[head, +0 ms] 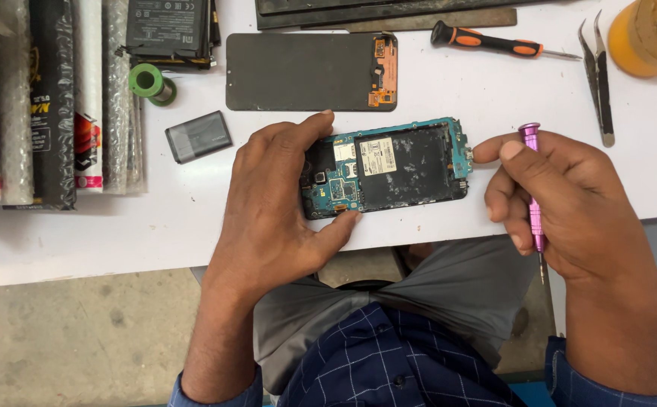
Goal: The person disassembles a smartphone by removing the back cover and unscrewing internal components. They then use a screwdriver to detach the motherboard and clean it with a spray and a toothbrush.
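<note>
Far left of the white bench (155,226): a row of bubble-wrapped packages (49,105), standing side by side, well apart from both hands. Just right of them, a green solder spool (147,81) and a small grey battery (198,136) lying flat; above these, a dark battery pack (168,30) at the bench's far edge.

Left hand (275,203): grasping the opened phone (388,166) at its left end, thumb on the near edge, fingers curled over the far edge, palm covering the corner. The phone lies near the front edge of the bench, back cover off, board and battery bay exposed. Long axis runs left-right, tilted slightly up toward the right. It sits between the hands; the left is on it, the right meets it only at its right end.

Beyond the phone, a detached dark screen panel (306,71) with orange flex at its right end, parallel, near but not touching.

Right hand (562,196): clenched around a purple precision screwdriver (533,188), shaft running down through the fist, tip pointing toward the lap. One fingertip reaches the phone's right short edge; contact looks likely but I cannot confirm it.

Farther right: orange-and-black screwdriver (487,41), tweezers (598,75), a yellow container (649,34) at the corner. Nothing lies between either hand and the phone.
</note>
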A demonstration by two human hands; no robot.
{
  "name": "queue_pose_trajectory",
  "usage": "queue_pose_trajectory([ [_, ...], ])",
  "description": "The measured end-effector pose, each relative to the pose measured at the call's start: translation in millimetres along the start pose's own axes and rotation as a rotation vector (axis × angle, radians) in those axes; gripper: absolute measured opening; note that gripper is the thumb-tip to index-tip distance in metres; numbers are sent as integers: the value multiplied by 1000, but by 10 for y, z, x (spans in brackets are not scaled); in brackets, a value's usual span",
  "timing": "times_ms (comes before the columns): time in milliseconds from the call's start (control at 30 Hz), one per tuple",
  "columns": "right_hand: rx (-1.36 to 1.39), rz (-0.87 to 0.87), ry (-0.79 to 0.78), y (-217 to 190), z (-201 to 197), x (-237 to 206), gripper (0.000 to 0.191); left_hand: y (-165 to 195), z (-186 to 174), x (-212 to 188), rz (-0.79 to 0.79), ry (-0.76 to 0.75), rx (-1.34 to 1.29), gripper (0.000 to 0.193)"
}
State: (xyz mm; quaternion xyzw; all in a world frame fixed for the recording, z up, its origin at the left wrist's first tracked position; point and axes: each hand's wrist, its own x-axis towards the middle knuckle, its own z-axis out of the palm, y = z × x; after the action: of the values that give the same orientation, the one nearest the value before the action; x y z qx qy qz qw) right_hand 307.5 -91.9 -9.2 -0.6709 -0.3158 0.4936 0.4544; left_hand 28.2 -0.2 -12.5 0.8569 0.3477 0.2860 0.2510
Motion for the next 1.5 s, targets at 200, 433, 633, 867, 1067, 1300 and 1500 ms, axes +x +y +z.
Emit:
queue_pose_trajectory([
  [200, -30, -72, -10, 33, 11, 0, 33, 2, -12, 8, -22, -12, -5, 87],
  [433, -184, -222, 85, -72, 99, -27, 26, 3, -48, -1, -61, -18, -21, 85],
  [633, -479, -546, 120, -301, 261, -10, 17, 3, -65, -27, -2, 26, -32, 83],
  [867, -750, -793, -17, -469, 518, 145, 25, 4, -102, -47, 49, 56, -41, 82],
  [1067, -919, -843, -36, -451, 572, 232, 20, -32, -120, -51, 56, 56, -86, 81],
  [1300, -969, -830, -40, -424, 587, 248, 17, -55, -127, -61, 58, 54, -94, 80],
  [1500, -987, -830, -41, -437, 598, 238, 18, -61, -134, -68, 69, 56, -85, 79],
])
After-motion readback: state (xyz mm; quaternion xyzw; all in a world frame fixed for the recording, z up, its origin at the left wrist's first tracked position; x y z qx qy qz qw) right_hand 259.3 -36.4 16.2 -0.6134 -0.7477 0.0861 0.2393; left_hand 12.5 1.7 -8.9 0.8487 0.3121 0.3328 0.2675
